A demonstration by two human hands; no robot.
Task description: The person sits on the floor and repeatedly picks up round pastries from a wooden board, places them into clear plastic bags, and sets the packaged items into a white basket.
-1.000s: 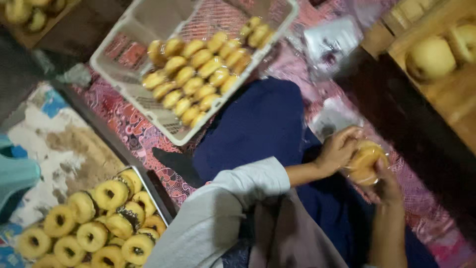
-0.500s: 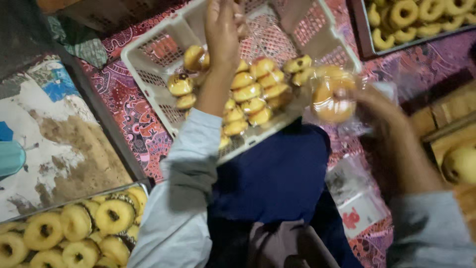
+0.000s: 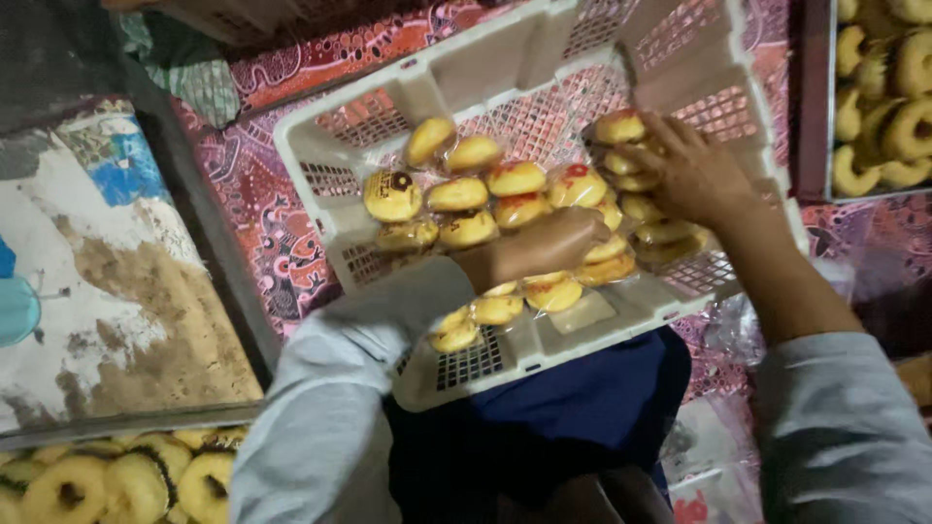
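Note:
A white plastic basket [image 3: 505,73] sits in front of me, tilted, with several clear-wrapped yellow donuts [image 3: 485,194] lying in rows inside it. My left hand [image 3: 539,243] reaches in over the middle rows in a grey sleeve. It is blurred and its fingers do not show clearly. At the basket's right side, my right hand [image 3: 694,175] grips a clear bag of stacked donuts [image 3: 621,131], which rests against the other packs.
A tray of ring donuts [image 3: 898,107] stands at the top right, and another tray of donuts [image 3: 107,480] at the bottom left. Under the basket lie red patterned cloth [image 3: 262,213] and dark blue fabric [image 3: 582,417]. Empty plastic bags [image 3: 714,456] lie lower right.
My right hand has carried the bag of donuts from beside the basket down into its right side. My left hand drew back from the far rim to the middle rows. The view moved closer.

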